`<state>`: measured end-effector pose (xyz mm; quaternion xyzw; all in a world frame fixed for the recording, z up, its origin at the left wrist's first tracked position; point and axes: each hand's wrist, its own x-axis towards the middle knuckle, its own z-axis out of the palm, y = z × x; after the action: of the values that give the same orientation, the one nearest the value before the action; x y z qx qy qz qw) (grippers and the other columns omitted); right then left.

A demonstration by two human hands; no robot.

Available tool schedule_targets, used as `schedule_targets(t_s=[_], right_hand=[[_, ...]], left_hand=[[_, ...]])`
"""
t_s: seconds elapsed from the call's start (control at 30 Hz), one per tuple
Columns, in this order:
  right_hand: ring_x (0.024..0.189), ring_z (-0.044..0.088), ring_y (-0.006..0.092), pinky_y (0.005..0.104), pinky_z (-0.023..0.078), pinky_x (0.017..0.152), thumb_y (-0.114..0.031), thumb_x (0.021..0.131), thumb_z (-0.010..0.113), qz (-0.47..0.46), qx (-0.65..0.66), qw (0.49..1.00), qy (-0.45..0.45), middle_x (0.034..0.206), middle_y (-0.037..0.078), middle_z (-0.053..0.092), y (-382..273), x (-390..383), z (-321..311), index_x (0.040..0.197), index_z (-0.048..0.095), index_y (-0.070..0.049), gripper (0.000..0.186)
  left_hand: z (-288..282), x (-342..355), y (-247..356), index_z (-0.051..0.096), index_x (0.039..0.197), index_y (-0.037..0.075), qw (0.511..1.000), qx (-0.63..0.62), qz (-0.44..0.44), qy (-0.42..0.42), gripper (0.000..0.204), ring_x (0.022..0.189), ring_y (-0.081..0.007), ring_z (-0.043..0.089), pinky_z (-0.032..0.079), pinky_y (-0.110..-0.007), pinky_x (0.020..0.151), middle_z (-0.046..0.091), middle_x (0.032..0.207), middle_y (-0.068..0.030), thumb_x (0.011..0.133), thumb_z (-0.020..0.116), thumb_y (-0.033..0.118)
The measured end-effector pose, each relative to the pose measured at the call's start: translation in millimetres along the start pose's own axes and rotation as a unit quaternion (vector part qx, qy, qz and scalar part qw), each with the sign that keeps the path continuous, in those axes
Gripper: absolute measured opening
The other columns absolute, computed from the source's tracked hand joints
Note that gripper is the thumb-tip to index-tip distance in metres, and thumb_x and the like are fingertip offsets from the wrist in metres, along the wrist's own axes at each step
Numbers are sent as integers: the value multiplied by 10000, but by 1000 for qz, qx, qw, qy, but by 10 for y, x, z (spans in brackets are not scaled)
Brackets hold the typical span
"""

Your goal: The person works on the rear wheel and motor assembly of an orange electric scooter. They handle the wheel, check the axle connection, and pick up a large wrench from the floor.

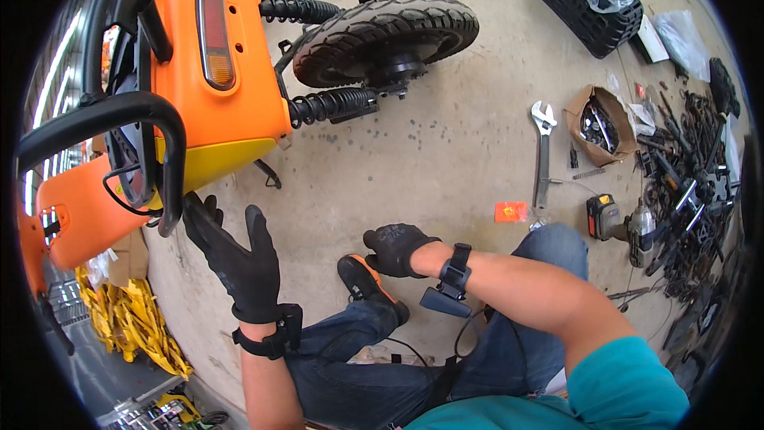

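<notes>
An orange and yellow scooter body (179, 56) fills the upper left, with its rear wheel (386, 40) and black spring shocks pointing toward the middle. From its side juts a bent black tubular bar (172, 167). Just below that bar my left hand (239, 263), in a black glove, has its fingers spread with nothing in them; I cannot tell whether the fingertips touch the scooter. My right hand (398, 249), gloved too, is held low over my shoe (370, 287) with its fingers curled in. Whatever it may hold is hidden by the back of the glove.
On the floor to the right lie an adjustable wrench (543, 151), a small orange packet (510, 212) and a cordless power tool (602, 215). A paper bag (577, 127) of hardware stands beside a heap of metal parts (692, 151). Yellow pieces (127, 318) are piled lower left.
</notes>
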<state>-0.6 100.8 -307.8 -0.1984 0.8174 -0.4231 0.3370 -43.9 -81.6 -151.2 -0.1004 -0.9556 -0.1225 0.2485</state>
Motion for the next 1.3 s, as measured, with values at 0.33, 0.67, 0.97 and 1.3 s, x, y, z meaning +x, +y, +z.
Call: schedule_targets(t_s=[0.33,0.67,0.97,1.3], right_hand=[[856,702,355,435,558,720,-158,556,793,-31,48,992,116,861,201,710,127,63,289,844,721,-33,322],[896,704,351,423,557,726,-147,521,833,22,28,999,17,905,180,722,48,57,152,883,723,-40,393],[997,659,379,475,521,834,-331,913,601,16,23,999,-17,1008,202,686,-39,-138,-43,1081,622,-13,361],[1003,642,391,480,510,837,-321,906,605,30,31,999,-16,1020,211,672,-52,-114,-60,1079,606,-22,346]], left_hand=[[39,-34,-83,307,1490,-26,999,20,36,-13,681,1206,-336,565,473,-400,1004,460,1382,-249,936,675,120],[7,-70,-90,453,1444,37,999,9,11,-46,537,1240,-339,561,489,-410,1001,336,1548,-222,959,645,166],[-9,-63,-73,473,1430,41,999,-4,-16,-52,526,1208,-354,575,495,-417,983,362,1534,-231,955,639,191],[4,-60,33,428,1437,-9,997,-47,-25,-55,578,1266,-338,528,487,-401,982,395,1498,-241,926,668,117]])
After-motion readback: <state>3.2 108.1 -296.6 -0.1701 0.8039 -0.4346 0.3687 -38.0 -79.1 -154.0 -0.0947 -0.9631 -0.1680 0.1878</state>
